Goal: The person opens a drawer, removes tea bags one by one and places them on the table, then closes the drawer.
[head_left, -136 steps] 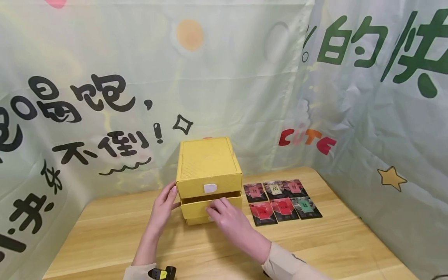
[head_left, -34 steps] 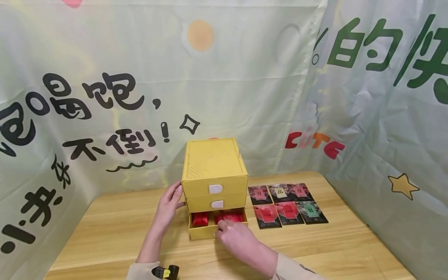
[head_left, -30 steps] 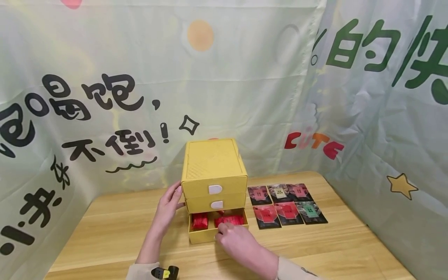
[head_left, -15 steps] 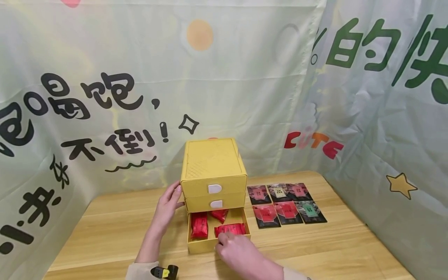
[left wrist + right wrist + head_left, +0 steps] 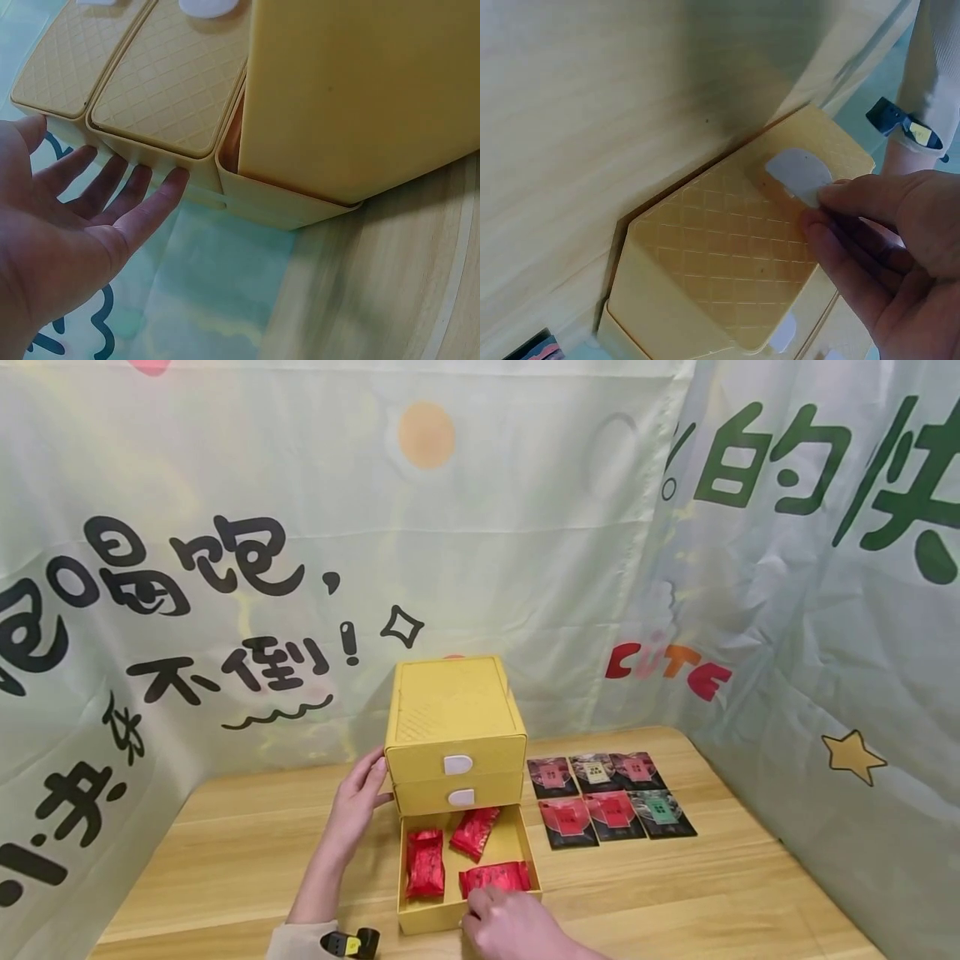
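Observation:
A yellow drawer box (image 5: 457,702) with white handles stands on the table. Its bottom drawer (image 5: 431,917) is pulled well out toward me, while the two drawers above are closed. Inside lie three red wrapped packets (image 5: 426,864): one on the left, one at the back, one at the front right. My right hand (image 5: 513,925) pinches the bottom drawer's white handle (image 5: 799,172) between thumb and forefinger, plain in the right wrist view. On the box's left side my left hand (image 5: 356,806) rests with extended fingers (image 5: 154,214) against the wall.
Right of the box, several flat dark sachets (image 5: 617,814) with red, cream and green labels lie in two rows on the wooden table (image 5: 247,843). A printed cloth backdrop (image 5: 487,527) hangs behind and at both sides.
The middle drawer, partly out at first, is now closed. My right hand has drawn the bottom drawer toward me, bringing the red packets into fuller view. My left hand stays at the box's side.

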A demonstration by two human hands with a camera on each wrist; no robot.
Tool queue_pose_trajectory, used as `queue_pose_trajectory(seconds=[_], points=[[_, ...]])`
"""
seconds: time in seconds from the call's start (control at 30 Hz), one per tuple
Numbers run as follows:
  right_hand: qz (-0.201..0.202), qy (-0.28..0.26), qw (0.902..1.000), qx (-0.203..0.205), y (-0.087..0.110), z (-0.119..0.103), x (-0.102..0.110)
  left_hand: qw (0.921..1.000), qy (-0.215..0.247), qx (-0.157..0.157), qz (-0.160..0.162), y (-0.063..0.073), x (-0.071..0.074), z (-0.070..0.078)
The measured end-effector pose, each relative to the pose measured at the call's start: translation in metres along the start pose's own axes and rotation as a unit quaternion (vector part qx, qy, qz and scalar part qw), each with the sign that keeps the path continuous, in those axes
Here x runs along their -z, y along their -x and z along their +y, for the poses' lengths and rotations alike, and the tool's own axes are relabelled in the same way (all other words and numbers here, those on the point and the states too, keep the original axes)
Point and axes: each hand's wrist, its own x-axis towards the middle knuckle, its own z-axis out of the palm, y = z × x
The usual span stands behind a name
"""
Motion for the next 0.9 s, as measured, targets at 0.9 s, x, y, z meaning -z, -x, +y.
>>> queue_pose_trajectory(seconds=[0.9], points=[[0.096, -0.147, 0.9761, -0.128, -0.006, 0.031, 0.022, 1.0000, -0.003, -0.004, -0.002, 0.000, 0.001, -0.001]])
